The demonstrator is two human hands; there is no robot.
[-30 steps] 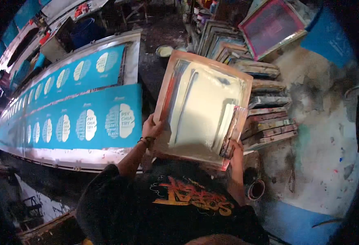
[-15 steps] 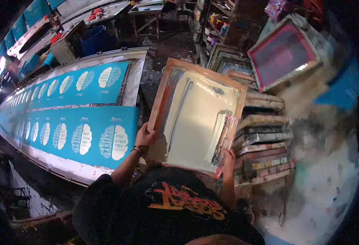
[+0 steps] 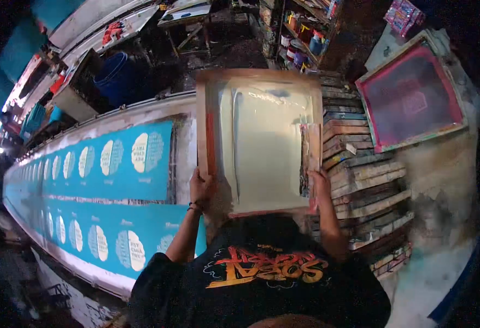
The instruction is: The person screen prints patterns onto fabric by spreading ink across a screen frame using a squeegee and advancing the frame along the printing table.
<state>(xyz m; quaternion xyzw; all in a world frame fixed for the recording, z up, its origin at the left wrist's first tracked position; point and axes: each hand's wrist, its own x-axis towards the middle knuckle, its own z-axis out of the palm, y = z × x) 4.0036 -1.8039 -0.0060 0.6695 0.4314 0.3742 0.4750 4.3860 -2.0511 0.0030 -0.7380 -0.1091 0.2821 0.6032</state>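
Turned from a slant to nearly square in the view since the earlier frame: the screen frame (image 3: 202,109). Now overlaps in view the end of the desk (image 3: 184,111), with the dark gap between them closed. Held in front of the black shirt (image 3: 273,240) with both hands. Grips the left rail with the left hand (image 3: 202,188), fingers curled around the wood; clasps the right rail low down with the right hand (image 3: 321,188), fingers closed at the lower part of the squeegee (image 3: 309,158). Cannot tell whether pinching the squeegee as well. Spread inside the frame, pale ink (image 3: 267,153).

Crowding the right side of the screen frame, a tall stack of frames (image 3: 371,175), partly hidden behind the right arm. Farther right and higher, a pink-edged screen (image 3: 415,101), now showing farther from the held frame than before. Beyond the top edge, a shelf (image 3: 305,46) with containers. To the left, teal printed sheets (image 3: 98,177) along the desk; up and left, a blue barrel (image 3: 111,79).
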